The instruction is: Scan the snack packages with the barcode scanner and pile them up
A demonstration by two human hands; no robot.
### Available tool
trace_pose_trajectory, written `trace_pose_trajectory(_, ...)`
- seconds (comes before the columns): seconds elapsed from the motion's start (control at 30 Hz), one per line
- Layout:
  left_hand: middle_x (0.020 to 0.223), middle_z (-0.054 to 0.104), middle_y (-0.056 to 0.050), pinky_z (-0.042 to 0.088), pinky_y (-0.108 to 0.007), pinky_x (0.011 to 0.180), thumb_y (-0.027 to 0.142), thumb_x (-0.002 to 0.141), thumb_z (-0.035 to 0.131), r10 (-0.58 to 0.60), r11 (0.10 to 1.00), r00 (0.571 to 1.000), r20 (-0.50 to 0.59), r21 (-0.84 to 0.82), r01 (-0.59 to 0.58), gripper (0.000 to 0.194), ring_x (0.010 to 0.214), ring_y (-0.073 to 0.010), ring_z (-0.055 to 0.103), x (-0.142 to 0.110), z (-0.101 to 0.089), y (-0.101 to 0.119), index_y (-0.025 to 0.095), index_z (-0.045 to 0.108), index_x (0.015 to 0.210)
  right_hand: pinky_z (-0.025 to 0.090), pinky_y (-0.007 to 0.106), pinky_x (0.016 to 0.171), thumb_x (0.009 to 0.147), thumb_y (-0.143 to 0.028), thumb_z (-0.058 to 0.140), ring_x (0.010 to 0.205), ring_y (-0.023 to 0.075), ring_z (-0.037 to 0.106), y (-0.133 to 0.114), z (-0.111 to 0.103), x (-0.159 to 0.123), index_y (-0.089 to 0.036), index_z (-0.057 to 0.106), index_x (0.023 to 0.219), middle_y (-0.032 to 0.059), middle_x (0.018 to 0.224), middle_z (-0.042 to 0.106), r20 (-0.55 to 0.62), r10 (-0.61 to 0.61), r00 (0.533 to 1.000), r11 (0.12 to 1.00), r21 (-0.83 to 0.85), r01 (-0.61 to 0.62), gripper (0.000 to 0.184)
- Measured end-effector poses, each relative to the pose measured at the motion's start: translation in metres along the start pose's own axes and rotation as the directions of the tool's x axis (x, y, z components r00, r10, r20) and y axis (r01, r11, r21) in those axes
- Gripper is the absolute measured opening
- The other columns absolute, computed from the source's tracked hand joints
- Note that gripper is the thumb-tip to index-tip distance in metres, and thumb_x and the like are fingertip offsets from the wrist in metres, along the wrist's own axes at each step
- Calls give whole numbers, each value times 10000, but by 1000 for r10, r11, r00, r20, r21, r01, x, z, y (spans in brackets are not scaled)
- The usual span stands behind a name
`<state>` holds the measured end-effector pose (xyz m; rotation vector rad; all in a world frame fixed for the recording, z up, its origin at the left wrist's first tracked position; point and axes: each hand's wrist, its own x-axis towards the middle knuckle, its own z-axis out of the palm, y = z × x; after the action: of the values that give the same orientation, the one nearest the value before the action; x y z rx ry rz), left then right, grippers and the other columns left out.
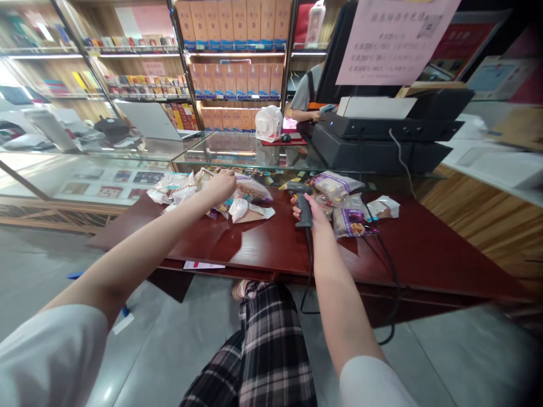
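In the head view, the left hand [224, 185] is lowered over a pile of white and clear packets [173, 187] on the dark red desk [271, 246], its fingers bent downward; whether they are closed on a packet or apart, I cannot tell. Just to the right of that hand lies a clear bag with a purple edge [255, 187], and nearer the wearer is a white and brown packet [250, 212]. The right hand [306, 209] is wrapped around the grip of a dark handheld scanner [303, 211], whose head points forward and to the left. A black cable [310, 254] hangs from the grip over the near edge of the desk. Beside the right hand, on its right, sit several clear bags with purple labels [355, 221], with a small white packet [384, 207] beyond them. Ahead of both hands are a glass counter [237, 151] and a white fan [268, 123]. Ahead and to the right of the right hand stand black machines [382, 148]; a person in grey [302, 95] is partly visible behind the equipment.
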<state>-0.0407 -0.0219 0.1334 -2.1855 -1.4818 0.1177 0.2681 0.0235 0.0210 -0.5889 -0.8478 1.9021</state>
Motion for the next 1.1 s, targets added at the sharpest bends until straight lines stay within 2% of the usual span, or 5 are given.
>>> trace_pose_trajectory(0.2,1073,592,-238,424,-441,909,65,888,322,-264,964,943,-200,-43,261,343,1109,-332,520,-18,1,-18,17,621,1048,421,218,417,947,-386,460,487,92,476,4,-4,1,-181,571,916,55,847,677,15,40,999,998,-43,-39,235)
trace_pose_trajectory(0.43,1154,557,-272,460,-442,832,94,916,235,-489,867,859,-155,21,497,406,1139,-371,507,-66,13,-59,35,559,1153,416,220,416,953,-389,454,480,96,465,5,-1,3,-177,581,917,39,765,646,32,79,996,995,-67,-77,250)
trace_pose_trajectory(0.77,1369,508,-225,269,-572,1093,315,909,470,-333,943,936,-113,-44,330,358,1324,-391,420,-38,5,21,94,666,1111,429,216,433,954,-382,453,501,87,486,10,-8,5,-173,586,942,53,867,672,23,90,996,992,-92,-88,247)
trace_pose_trajectory(0.93,1494,440,-117,178,-587,1145,532,909,452,13,986,999,-51,-163,-21,555,1395,-370,342,-18,9,56,247,527,1379,429,214,437,941,-401,478,504,86,482,10,-10,6,-175,584,941,48,862,665,47,94,994,990,-106,-88,249)
trace_pose_trajectory(1.1,1588,292,-124,213,-707,1047,546,894,482,-146,978,988,51,-142,152,516,1417,-475,215,-8,36,67,235,627,1279,423,210,431,944,-397,463,497,81,467,6,-9,3,-173,580,946,39,855,659,45,79,996,995,-61,-76,252)
